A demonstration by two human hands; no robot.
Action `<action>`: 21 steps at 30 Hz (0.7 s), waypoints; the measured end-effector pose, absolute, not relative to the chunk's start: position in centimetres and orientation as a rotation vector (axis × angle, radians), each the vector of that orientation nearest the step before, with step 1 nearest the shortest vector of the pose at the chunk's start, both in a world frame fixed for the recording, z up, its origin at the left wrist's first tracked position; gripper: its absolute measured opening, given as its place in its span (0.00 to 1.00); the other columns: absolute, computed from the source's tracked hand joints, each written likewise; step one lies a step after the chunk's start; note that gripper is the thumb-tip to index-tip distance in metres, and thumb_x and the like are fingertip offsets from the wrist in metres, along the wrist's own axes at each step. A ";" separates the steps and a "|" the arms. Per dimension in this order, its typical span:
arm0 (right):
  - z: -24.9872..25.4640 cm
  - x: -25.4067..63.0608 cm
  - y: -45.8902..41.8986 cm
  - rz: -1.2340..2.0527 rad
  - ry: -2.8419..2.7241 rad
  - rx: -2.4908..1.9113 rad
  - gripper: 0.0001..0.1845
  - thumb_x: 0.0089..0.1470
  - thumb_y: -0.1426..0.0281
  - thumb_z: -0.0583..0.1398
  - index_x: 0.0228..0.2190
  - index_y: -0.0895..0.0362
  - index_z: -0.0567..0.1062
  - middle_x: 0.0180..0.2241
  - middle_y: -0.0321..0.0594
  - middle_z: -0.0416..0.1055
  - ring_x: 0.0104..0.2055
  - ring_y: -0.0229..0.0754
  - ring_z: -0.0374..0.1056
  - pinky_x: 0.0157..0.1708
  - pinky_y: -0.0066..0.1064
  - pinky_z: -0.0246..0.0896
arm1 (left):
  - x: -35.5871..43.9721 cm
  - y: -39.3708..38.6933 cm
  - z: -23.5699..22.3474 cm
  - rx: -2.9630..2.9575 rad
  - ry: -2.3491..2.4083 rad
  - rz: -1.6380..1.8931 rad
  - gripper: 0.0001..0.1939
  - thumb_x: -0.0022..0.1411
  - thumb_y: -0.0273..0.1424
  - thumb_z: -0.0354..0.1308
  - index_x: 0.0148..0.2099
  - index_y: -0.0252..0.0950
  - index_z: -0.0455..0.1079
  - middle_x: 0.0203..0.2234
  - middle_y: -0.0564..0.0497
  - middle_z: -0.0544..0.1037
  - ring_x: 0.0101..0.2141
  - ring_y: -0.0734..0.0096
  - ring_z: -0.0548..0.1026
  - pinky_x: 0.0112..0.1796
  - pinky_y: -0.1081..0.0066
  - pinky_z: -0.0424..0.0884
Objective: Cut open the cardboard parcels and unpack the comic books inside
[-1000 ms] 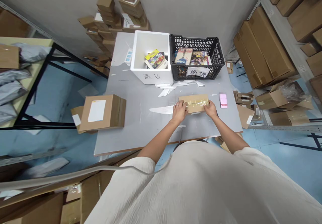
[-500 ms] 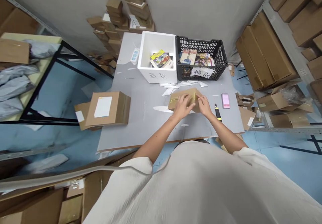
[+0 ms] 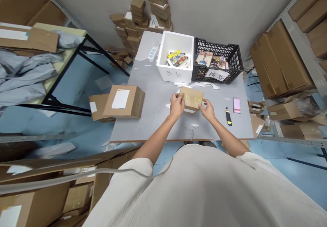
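A small brown cardboard box (image 3: pixel 192 97), with clear tape across its top and a white label on its near side, is between my hands at the middle of the grey table (image 3: pixel 153 125). My left hand (image 3: pixel 177 105) grips its left end, thumb and fingers bent at the edge. At the right end, my right hand (image 3: pixel 207 109) holds the near corner with its fingertips. To the right lie a black and yellow box cutter (image 3: pixel 228 116) and a phone (image 3: pixel 237 105) with a pink screen. Torn white paper scraps lie around the box.
Behind the box stand a white foam bin (image 3: pixel 175 73) and a black plastic crate (image 3: pixel 218 69), both with books inside. A larger labelled carton (image 3: pixel 124 101) sits at the table's left edge. Box stacks (image 3: pixel 156 9) rise by the wall; a power strip (image 3: pixel 153 53) lies at the back left.
The small box has been turned, and its near side with the white label now shows. My hands have shifted from its top to its two ends. The whole view has swung left.
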State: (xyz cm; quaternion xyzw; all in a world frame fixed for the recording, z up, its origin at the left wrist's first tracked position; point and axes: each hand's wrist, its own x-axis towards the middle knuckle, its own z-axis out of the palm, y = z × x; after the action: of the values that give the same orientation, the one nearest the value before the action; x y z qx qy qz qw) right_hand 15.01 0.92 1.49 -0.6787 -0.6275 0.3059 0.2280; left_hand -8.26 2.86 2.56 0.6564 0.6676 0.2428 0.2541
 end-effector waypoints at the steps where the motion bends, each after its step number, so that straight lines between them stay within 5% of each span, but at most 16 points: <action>1: 1.6 14.6 1.0 0.878 -1.716 -1.834 0.32 0.68 0.60 0.58 0.70 0.53 0.71 0.68 0.52 0.75 0.64 0.55 0.75 0.66 0.48 0.71 | -8.6 2.8 2.3 1.749 1.829 0.682 0.26 0.78 0.31 0.51 0.74 0.41 0.73 0.66 0.37 0.68 0.68 0.47 0.69 0.72 0.50 0.65; 21: 1.4 23.1 1.3 0.751 -1.459 -1.757 0.30 0.62 0.57 0.64 0.63 0.51 0.78 0.61 0.49 0.82 0.62 0.60 0.77 0.62 0.53 0.77 | -0.9 4.9 -1.9 1.581 1.502 0.946 0.21 0.70 0.34 0.65 0.64 0.40 0.79 0.58 0.40 0.71 0.58 0.50 0.77 0.63 0.51 0.76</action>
State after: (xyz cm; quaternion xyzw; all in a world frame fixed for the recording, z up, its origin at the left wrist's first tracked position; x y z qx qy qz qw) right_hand 23.07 1.34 1.37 -0.6816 -0.5662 0.2913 0.3605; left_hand -0.88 4.86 -1.93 0.6171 0.5864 0.3693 0.3729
